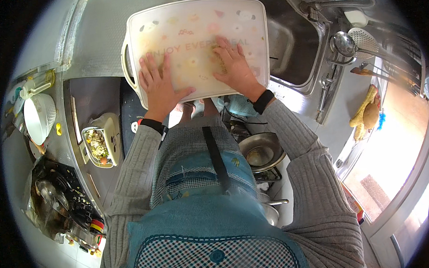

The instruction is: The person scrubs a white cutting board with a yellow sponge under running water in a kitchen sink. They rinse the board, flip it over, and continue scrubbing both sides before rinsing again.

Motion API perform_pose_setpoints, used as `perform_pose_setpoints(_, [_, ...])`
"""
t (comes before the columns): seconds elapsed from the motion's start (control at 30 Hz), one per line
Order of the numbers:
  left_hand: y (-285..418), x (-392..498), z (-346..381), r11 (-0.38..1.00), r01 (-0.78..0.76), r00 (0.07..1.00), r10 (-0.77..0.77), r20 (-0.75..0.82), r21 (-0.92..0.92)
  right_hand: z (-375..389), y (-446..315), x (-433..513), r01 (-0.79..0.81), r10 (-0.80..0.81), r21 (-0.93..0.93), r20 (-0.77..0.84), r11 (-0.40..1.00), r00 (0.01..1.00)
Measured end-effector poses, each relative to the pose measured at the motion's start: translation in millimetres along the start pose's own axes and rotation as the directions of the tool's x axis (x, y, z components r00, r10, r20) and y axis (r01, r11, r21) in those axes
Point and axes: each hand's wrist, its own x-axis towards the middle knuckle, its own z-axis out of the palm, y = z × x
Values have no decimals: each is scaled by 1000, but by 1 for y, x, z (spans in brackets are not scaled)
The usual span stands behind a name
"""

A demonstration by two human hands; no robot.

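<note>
A white plastic cutting board (198, 70) with a rounded rim, a handle at its left side and printed pictures and words lies before me, partly over the steel sink. On its lower left part rests my left hand (159, 82), flat, fingers spread. My right hand (235, 66) lies on the right part of the board, fingers bent a little, with small greenish-brown bits by its fingers and palm. Whether those bits are stuck to the hand or lie on the board, I cannot tell. Neither hand grips anything visible.
The steel sink (305, 56) is behind and right of the board, with a faucet (337, 4) above. Ladles and a skimmer (363, 40) hang at the right. A bin of food scraps (98, 147) is at the left; a wok (263, 153) stands at lower right.
</note>
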Motion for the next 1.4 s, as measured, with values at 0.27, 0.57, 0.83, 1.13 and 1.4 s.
perform_pose_setpoints(0.27, [-1,1,3,1000,12,1000,-12,-1,1,3,1,-4,-9,10,-66,12,998,1000])
perform_pose_setpoints(0.57, [4,4,-3,1000,23,999,-23,39,2,33,-31,-28,227,-214,-193,89,954,973])
perform_pose_setpoints(0.83, [3,5,-5,999,45,993,-44,106,-9,-34,97,10,-147,30,-332,-332,932,943])
perform_pose_setpoints(1.13, [1,-1,-13,999,41,980,-38,196,-8,-13,40,-83,-280,224,-207,-256,938,940])
perform_pose_setpoints(1.4, [-3,1,-13,999,-11,973,3,229,34,-43,155,79,24,-202,-671,-189,741,961])
